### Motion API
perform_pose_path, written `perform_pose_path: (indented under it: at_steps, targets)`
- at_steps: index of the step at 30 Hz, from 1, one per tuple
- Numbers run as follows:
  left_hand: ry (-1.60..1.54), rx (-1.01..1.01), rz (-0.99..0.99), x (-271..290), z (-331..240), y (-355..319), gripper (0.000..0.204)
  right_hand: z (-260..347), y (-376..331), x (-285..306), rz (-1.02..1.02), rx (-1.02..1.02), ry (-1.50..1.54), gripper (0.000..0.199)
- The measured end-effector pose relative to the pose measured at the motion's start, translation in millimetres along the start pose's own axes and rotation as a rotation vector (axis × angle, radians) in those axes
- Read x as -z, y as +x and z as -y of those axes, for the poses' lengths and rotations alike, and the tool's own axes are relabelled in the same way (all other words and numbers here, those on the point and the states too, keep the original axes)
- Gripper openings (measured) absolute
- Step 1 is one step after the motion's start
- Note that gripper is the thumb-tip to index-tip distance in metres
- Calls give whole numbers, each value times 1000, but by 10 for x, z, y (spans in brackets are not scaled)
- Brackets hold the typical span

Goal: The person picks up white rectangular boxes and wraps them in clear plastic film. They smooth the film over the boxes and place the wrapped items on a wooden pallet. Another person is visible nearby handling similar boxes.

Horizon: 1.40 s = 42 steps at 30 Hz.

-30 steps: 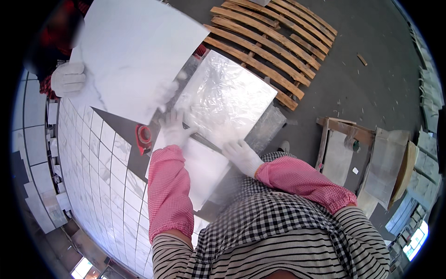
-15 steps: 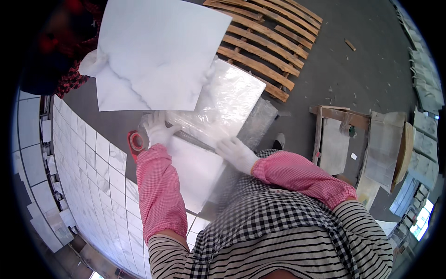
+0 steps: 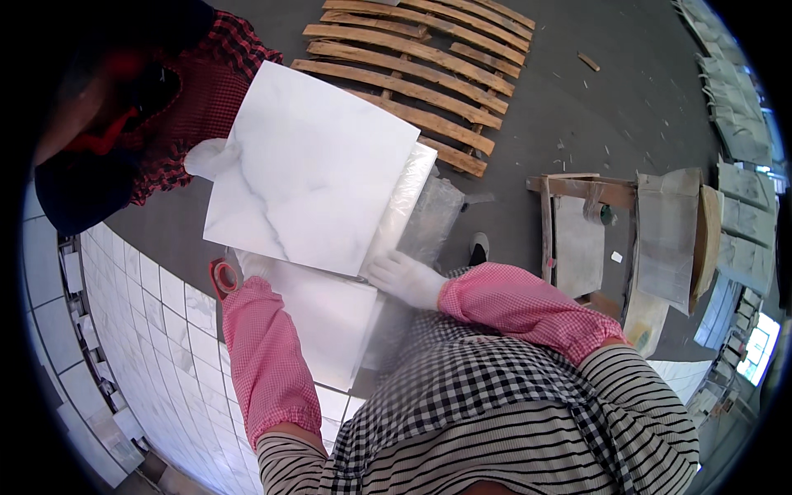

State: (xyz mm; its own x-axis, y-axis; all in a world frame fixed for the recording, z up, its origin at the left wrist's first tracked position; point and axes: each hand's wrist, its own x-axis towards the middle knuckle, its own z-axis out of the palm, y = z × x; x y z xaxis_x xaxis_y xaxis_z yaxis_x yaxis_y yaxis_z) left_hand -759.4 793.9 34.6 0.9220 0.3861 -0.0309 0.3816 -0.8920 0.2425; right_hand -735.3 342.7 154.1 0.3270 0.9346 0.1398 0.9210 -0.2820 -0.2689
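Note:
A white tile with grey veins (image 3: 309,173) lies tilted over a stack covered in clear plastic film (image 3: 402,194). My right hand (image 3: 406,280), in a white glove, rests with fingers stretched out by the tile's near right corner. My left hand (image 3: 254,264), also gloved, is at the near left edge of the tile, which hides most of its fingers. A white sheet-like surface (image 3: 322,322) spreads between my forearms. Just left of my left hand is a red tape dispenser (image 3: 223,278). A co-worker's gloved hand (image 3: 210,158) grips the tile's left edge.
A slatted wooden pallet (image 3: 412,66) lies on the grey floor beyond the stack. At the right stands a wooden frame (image 3: 577,186) with boards and a tape roll (image 3: 606,215). Rows of marble-look tiles (image 3: 165,338) run along the left.
The co-worker's tile has come down and nearer to me, covering most of the film-covered stack. My left hand's fingers, visible before, are now mostly behind its edge.

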Motion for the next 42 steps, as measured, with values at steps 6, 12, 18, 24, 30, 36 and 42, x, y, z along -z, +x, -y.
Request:
perform_pose_path:
  at_steps: [6, 12, 18, 24, 30, 36, 42]
  targets:
    - [287, -203, -5, -62, 89, 115, 42, -52, -83, -53, -14, 18, 85, 34]
    - [431, -182, 122, -61, 382, 24, 44, -49, -247, 189, 114, -42, 213, 28]
    - [629, -119, 373, 139, 338, 80, 52, -152, -720, 348, 22, -248, 298, 27]
    - [-405, 127, 6, 776, -322, -49, 59, -398, -1757, 839, -87, -639, 198, 38]
    - [-117, 308, -65, 885, 906, -237, 45, -879, -2464, 1743, -245, -836, 78, 42]
    - [31, 291, -543, 1033, -1589, -745, 42, -1078, -3213, 2438, -538, -974, -233, 39]
    - [-161, 155, -578, 945, -3099, -1401, 40, -1276, -3928, 3416, -930, -1079, -445, 27]
